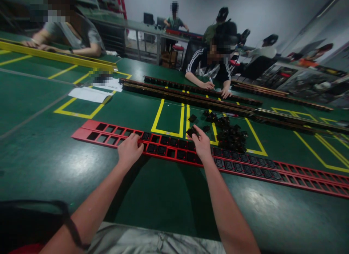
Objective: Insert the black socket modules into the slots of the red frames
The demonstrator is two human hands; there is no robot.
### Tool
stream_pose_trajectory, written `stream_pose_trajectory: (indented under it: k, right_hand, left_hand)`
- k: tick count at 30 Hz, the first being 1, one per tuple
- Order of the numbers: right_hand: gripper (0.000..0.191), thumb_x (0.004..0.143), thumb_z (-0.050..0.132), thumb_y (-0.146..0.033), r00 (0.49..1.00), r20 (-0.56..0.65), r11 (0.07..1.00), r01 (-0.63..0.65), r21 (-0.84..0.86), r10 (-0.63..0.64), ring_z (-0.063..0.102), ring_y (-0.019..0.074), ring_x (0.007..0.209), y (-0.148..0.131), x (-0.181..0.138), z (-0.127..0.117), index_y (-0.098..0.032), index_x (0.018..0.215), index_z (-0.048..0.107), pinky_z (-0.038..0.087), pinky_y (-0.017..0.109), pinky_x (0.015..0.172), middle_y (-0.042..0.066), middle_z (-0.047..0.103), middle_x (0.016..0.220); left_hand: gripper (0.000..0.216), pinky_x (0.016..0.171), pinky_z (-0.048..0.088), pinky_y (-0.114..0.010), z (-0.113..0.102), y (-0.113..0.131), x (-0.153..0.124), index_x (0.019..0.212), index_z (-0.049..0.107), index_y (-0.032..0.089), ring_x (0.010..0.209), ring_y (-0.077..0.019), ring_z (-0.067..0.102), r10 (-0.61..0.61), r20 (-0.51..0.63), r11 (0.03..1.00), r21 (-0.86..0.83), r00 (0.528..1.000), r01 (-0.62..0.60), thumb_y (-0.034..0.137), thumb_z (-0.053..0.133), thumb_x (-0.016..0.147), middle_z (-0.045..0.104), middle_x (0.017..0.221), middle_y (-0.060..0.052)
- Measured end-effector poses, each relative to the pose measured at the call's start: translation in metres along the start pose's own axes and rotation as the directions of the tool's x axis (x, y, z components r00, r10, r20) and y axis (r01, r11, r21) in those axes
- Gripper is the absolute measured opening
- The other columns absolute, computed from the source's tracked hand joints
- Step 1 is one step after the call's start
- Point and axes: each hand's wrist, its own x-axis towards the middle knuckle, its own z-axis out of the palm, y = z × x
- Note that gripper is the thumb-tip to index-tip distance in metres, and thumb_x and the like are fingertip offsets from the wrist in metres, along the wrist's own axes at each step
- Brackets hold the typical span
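Note:
Two long red metal strips point(110, 145) with rows of rectangular openings lie side by side across the green table. Black power sockets point(237, 166) fill many openings in the middle stretch; a few gaps show between them. My left hand point(130, 149) is closed, its fingertips down on the strips beside the leftmost sockets. Whatever lies under those fingertips is hidden. Above the far edge of the strips, my right hand point(202, 145) pinches a loose black socket point(192, 131) between thumb and fingers. Beyond it sits a heap of loose black sockets point(231, 137).
Dark long strips point(185, 95) lie farther back across the table. White papers point(91, 94) and a yellow rail point(57, 57) are at the left. Opposite, a person point(211, 70) bends over the dark strips with a pen; another person point(73, 35) sits at far left.

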Motion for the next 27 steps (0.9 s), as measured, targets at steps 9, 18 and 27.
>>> stream_pose_trajectory:
  k: [9, 18, 27]
  right_hand:
    - [0.046, 0.078, 0.067, -0.029, 0.995, -0.032, 0.977, 0.087, -0.194, -0.095, 0.067, 0.0232, 0.095, -0.0001, -0.0004, -0.0023, -0.021, 0.122, 0.062, 0.059, 0.041, 0.084, 0.009, 0.068, 0.115]
    - [0.039, 0.077, 0.064, -0.028, 0.995, -0.019, 0.972, 0.092, -0.216, -0.098, 0.065, 0.0224, 0.093, -0.0055, -0.0004, -0.0009, -0.022, 0.115, 0.06, 0.055, 0.036, 0.079, 0.006, 0.066, 0.108]
    - [0.042, 0.076, 0.07, -0.031, 0.999, -0.003, 0.982, 0.051, -0.183, -0.053, 0.067, 0.0233, 0.095, -0.0032, -0.0014, -0.0001, -0.023, 0.115, 0.056, 0.056, 0.041, 0.089, 0.006, 0.068, 0.106]
  left_hand:
    - [0.025, 0.067, 0.043, -0.032, -0.0022, 0.0013, -0.0006, 0.107, 0.067, 0.022, 0.097, -0.0223, 0.066, -0.001, 0.005, 1.0, -0.015, 1.0, 0.001, 0.029, 0.049, 0.091, 0.068, 0.119, -0.004]
    - [0.024, 0.067, 0.043, -0.032, -0.0046, 0.0028, -0.0005, 0.106, 0.066, 0.022, 0.098, -0.0229, 0.067, -0.003, 0.024, 1.0, -0.001, 1.0, 0.003, 0.03, 0.049, 0.092, 0.068, 0.117, -0.004]
    - [0.025, 0.069, 0.045, -0.032, -0.0038, 0.0019, 0.0002, 0.108, 0.066, 0.023, 0.097, -0.0233, 0.067, -0.014, 0.032, 1.0, -0.016, 0.999, 0.015, 0.03, 0.049, 0.091, 0.068, 0.118, -0.005]
